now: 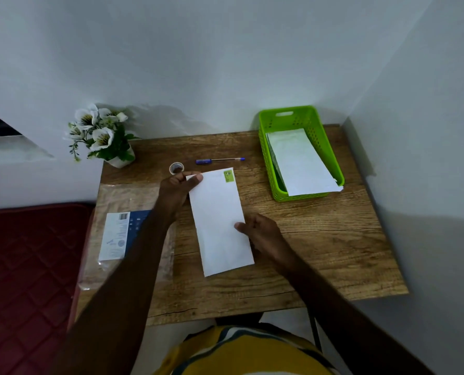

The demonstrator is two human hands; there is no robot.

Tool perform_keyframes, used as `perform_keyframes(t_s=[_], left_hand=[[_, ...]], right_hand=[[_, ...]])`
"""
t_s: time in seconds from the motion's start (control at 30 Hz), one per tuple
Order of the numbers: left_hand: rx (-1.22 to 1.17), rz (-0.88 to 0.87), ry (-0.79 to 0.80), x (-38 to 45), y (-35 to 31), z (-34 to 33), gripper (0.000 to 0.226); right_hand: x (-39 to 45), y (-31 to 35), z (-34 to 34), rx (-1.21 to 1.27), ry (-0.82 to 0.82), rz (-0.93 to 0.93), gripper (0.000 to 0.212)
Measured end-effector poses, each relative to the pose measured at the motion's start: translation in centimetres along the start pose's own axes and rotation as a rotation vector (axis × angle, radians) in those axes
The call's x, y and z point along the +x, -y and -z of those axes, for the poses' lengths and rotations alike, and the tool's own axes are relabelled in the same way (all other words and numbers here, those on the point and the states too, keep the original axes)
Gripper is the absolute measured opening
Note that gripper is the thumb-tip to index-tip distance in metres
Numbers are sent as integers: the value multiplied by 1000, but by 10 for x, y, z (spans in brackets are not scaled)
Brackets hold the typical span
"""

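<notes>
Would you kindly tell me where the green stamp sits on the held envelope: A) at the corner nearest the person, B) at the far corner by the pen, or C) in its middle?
B: the stamp sits at the far right corner of the envelope, just short of the pen.

Yellow garment [252, 357], curved white and dark teal stripes; left forearm [133, 266], right forearm [320, 288] bare.

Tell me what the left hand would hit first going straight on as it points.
The left hand would probably meet the blue pen first; the tape roll sits just left of that line, depth unclear.
</notes>
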State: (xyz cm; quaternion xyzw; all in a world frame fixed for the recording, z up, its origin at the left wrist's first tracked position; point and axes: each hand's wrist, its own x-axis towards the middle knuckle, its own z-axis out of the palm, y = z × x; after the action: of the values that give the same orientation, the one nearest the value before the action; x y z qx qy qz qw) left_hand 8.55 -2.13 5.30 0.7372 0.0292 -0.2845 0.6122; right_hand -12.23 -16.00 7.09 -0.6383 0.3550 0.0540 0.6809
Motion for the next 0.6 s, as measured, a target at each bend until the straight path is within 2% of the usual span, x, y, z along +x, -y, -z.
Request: perform_keyframes(t_s=[0.07, 0.2, 0.6], left_hand=[[-17, 16, 2, 1, -4, -2, 19], [-34, 44, 2, 4, -4, -5, 23], [19, 52, 58, 1, -7, -5, 26]], right_hand=[[1, 2, 5, 100, 81, -81, 23], [-1, -11, 1, 222, 95, -175, 23], [-3, -35, -11, 508, 167, -269, 26]])
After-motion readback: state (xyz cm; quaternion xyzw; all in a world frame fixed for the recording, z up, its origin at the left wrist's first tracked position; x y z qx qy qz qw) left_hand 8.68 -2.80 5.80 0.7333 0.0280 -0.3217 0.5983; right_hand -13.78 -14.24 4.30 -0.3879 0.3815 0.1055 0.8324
